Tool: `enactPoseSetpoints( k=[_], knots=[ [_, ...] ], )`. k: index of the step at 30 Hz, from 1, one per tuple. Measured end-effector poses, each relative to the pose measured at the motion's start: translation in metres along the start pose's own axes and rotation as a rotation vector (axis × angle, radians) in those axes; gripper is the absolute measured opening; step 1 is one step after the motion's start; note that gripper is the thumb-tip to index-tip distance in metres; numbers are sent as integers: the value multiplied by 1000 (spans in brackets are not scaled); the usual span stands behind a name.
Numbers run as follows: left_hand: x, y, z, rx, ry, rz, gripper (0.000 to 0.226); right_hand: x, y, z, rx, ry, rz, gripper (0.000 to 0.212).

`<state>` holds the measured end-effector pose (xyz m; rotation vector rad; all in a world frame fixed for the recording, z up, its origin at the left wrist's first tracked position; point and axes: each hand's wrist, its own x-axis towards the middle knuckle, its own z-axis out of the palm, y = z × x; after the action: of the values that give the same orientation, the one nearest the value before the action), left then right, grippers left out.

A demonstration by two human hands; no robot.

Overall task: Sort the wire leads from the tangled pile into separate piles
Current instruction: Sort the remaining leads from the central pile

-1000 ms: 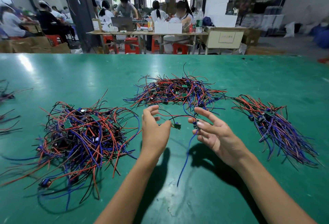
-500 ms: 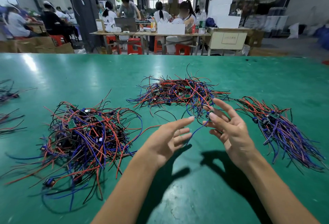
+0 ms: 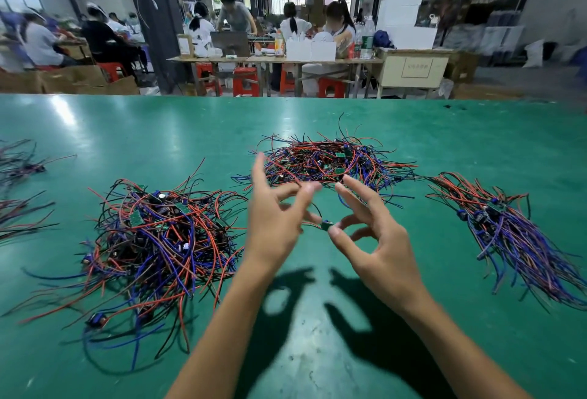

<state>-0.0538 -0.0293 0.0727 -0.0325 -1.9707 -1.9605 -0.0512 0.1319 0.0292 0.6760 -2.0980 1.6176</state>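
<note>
A large tangled pile of red, blue and black wire leads lies left of my hands on the green table. A flatter middle pile sits just beyond my fingers. On the right, a combed pile has its leads lying roughly parallel. My right hand pinches a single lead's small green board between thumb and forefinger, above the table. My left hand hovers beside it with fingers spread and blurred; one lower finger reaches close to the board, and whether it touches is unclear.
More wire bundles lie at the table's far left edge. Beyond the table's far edge are work tables with seated people, red stools and cardboard boxes. Bare green surface lies between me and the piles.
Both hands rose and came together in front of the middle pile. My right hand now pinches a lead's green board; half a second ago the left hand lay palm up and open.
</note>
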Motion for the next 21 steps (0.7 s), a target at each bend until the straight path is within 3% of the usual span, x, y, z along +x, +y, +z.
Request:
enactPoseSetpoints(
  k=[3,5,7,8,11,13,16,18,19,21],
  knots=[
    [12,9,-37,329,324,210,77,8,18,12,-233,118,130,49],
    [16,9,-67,667,563,243,52,12,34,19,-520,-54,255,54],
    [17,6,-86,920,735,96,35,13,47,27,-749,-251,328,59],
    [17,4,-91,988,773,-19,35,15,51,29,-796,-263,337,54],
    [15,4,-95,1089,697,-263,49,18,49,31,-759,-135,327,27],
    [13,5,-89,1115,645,-273,57,15,47,27,-632,-2,330,17],
    [12,8,-69,1093,695,-22,52,6,43,16,-322,215,356,8],
    [9,12,-50,1029,619,273,44,6,40,10,-235,218,367,9],
    [7,11,-39,1004,487,413,44,6,37,8,-233,160,345,11],
    [-1,5,-19,1035,50,583,52,8,27,3,-263,8,230,13]
  ],
)
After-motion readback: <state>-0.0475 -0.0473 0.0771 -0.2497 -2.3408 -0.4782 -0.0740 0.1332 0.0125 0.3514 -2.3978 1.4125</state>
